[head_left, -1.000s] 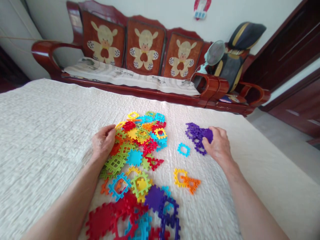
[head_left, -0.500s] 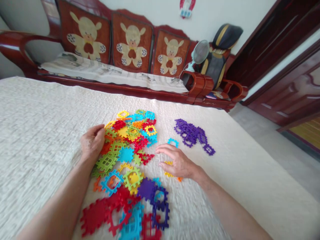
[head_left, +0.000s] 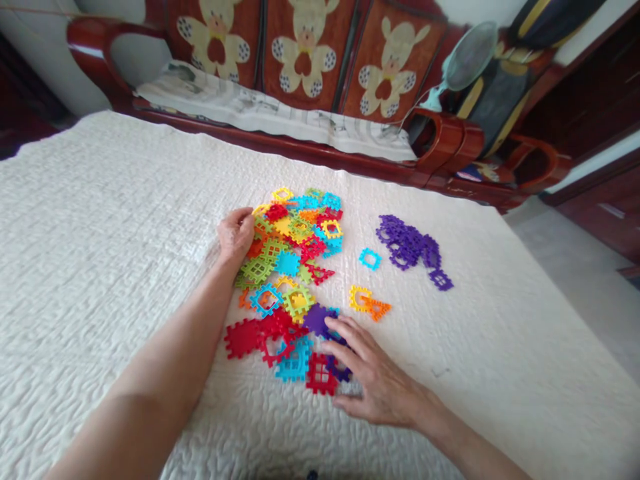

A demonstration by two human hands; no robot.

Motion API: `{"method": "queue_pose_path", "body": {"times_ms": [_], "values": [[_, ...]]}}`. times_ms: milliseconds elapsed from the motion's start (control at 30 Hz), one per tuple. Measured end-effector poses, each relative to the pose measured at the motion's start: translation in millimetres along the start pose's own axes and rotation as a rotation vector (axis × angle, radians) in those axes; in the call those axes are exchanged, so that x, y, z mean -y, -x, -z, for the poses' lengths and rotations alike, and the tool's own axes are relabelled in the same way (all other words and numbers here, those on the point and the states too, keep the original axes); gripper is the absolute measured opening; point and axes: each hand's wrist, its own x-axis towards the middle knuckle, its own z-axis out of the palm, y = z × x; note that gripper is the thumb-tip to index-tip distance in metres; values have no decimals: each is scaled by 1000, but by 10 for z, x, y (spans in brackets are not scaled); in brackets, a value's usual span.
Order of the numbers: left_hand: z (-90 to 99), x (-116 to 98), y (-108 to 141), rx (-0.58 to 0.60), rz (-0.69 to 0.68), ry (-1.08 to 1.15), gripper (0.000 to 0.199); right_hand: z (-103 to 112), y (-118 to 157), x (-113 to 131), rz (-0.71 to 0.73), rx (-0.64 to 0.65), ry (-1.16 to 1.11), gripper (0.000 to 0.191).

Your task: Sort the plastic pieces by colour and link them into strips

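Observation:
A mixed heap of flat plastic interlocking toy pieces (head_left: 287, 263) in red, green, yellow, blue and orange lies on a white quilted cover. My left hand (head_left: 236, 233) rests at the heap's left edge, its fingers curled beside a yellow piece; whatever they hold, if anything, is hidden. My right hand (head_left: 373, 370) is over the heap's near right corner, its fingers spread. Its fingertips are at a solid purple piece (head_left: 318, 320) and partly cover purple frame pieces (head_left: 341, 369). A red window-shaped piece (head_left: 321, 375) lies just left of the thumb.
A separate pile of purple pieces (head_left: 407, 241) lies to the right. Between it and the heap are a blue square frame (head_left: 370, 259), a yellow frame (head_left: 358, 297) and an orange triangle (head_left: 377, 309). Behind the covered surface (head_left: 165, 173) stand a wooden sofa (head_left: 240, 133) and a fan (head_left: 470, 57).
My right hand has moved from beside the yellow frame toward me, over the purple pieces at the heap's near end. My left hand stays at the heap's left edge. The view has tilted down.

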Motion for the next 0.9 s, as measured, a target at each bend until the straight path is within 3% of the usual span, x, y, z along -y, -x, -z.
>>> {"method": "queue_pose_path", "body": {"times_ms": [233, 567, 900], "values": [[-77, 143, -53, -7, 48, 60, 37, -1, -276, -172, 54, -127, -65, 32], [-62, 107, -28, 6, 48, 52, 37, 95, -446, -208, -25, -360, -181, 35], [-61, 138, -35, 9, 17, 45, 37, -27, -778, -104, -40, -261, -29, 40]]}}
